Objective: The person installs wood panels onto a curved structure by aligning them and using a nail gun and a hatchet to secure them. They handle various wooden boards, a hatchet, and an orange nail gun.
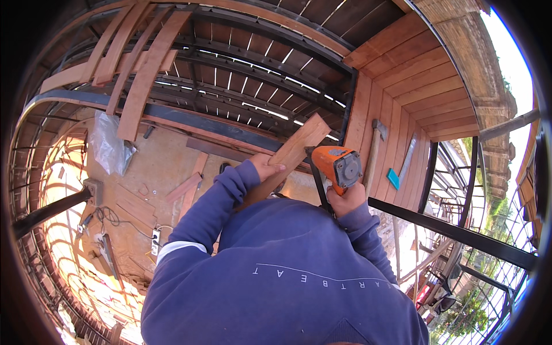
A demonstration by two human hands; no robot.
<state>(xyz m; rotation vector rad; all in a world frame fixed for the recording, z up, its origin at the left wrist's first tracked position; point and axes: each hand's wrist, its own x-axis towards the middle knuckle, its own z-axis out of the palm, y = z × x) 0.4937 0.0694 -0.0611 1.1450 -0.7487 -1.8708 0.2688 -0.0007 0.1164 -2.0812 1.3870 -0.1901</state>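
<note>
My right hand is wrapped round the handle of an orange nail gun with a grey round cap. The gun's dark nose sits close to a reddish wooden plank; I cannot tell whether they touch. My left hand grips that plank partway along, thumb lying over its face. The plank slants from near my chest up to the dark metal beam, and its lower end is hidden by my body and sleeve.
Loose planks lie across the beam at the upper left. An axe and a handsaw with a teal handle rest on the wood panelling. Far below are a plastic bag, a power strip and wood offcuts.
</note>
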